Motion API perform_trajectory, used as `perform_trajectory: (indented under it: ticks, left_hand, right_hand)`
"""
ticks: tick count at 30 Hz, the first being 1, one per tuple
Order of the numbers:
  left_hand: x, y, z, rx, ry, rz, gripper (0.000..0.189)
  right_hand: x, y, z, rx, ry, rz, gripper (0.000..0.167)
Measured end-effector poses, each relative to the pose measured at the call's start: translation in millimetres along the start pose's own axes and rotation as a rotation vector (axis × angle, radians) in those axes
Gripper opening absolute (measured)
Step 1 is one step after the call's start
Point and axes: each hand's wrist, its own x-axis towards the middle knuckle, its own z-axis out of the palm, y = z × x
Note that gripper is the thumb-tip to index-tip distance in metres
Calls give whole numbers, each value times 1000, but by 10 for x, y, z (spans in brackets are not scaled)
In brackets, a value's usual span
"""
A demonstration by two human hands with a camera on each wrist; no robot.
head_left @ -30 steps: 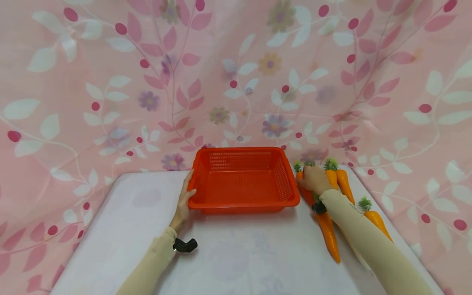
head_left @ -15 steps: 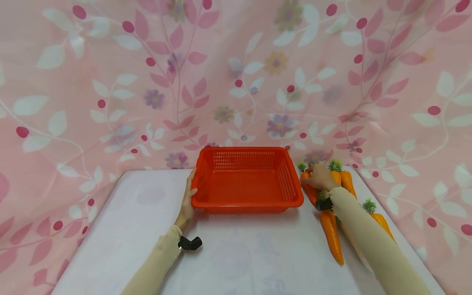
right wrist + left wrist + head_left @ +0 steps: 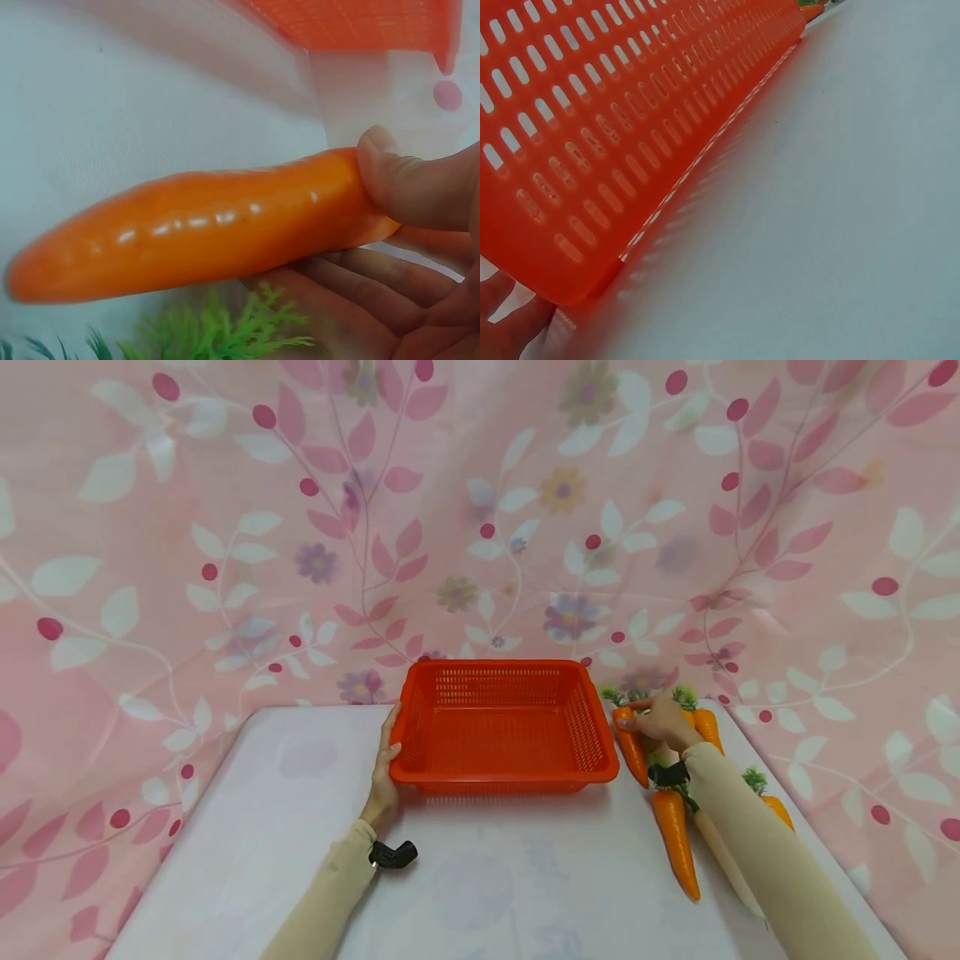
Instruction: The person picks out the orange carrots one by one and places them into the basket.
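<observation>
My left hand (image 3: 384, 777) rests against the left side of a red slotted plastic basket (image 3: 504, 778), its fingers lying fairly straight along the outer wall and the thumb on the rim. In the left wrist view, parts of its fingers (image 3: 510, 319) show by the basket's lower corner. To the right of the basket, my right hand (image 3: 663, 720) pinches an orange carrot (image 3: 632, 750) near its thick end. The right wrist view shows the thumb pressed on this carrot (image 3: 202, 229), with fingers beneath. A green leafy top (image 3: 217, 326) lies below it.
Another carrot (image 3: 677, 843) and a long white radish (image 3: 727, 860) lie nearer me. More carrots (image 3: 708, 729) lie behind and right of the hand, one (image 3: 778, 810) near the table's right edge. A floral cloth (image 3: 480, 510) hangs behind the white-covered table (image 3: 480, 877).
My right hand has taken hold of the carrot beside the basket; its tip has swung slightly left and come clear of the nearer carrot. The left hand stays at the basket. The view has shifted slightly.
</observation>
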Motion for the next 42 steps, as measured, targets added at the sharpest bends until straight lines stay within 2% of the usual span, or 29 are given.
perform_trajectory:
  ticks: [7,15,21,25,33,42]
  left_hand:
    - [-14,16,-13,27,8,-16,68]
    - [-8,3,-8,15,12,-12,67]
    - [-19,-23,-10,43,20,-4,66]
    - [-18,-35,-23,34,14,-3,66]
    - [-21,-29,-46,33,3,-8,66]
    - [-13,-10,-25,26,13,-29,65]
  right_hand:
    - [0,-107,-15,132,-72,-9,64]
    - [64,-296,-206,328,-162,-59,66]
    - [34,-550,-391,423,-136,-57,68]
    - [39,-714,-434,476,-140,-52,69]
    - [82,-953,-318,573,-192,-35,63]
    - [191,-1207,-20,655,-253,-98,60]
